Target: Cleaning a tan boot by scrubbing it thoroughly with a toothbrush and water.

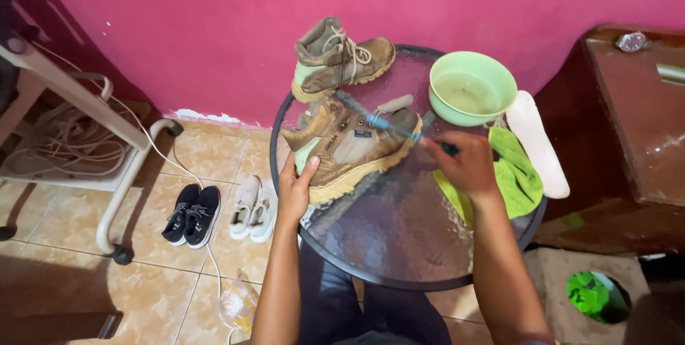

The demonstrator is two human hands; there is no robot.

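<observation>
Boot cleaning at a round glass table [399, 245]. Your left hand [296, 188] cups the heel of the tan lace-up boot [349, 146], which lies tilted on the glass near the table's far-left edge; your right hand [464, 166] is closed around a blue-handled brush [389, 125] whose head touches the boot's upper. Keep the heel braced so the boot cannot slide, and hold the strokes short — bristles flat to the upper. The green bowl [472, 88] of water stands just beyond, beside a green cloth [517, 170] — within reach for rinsing.
</observation>
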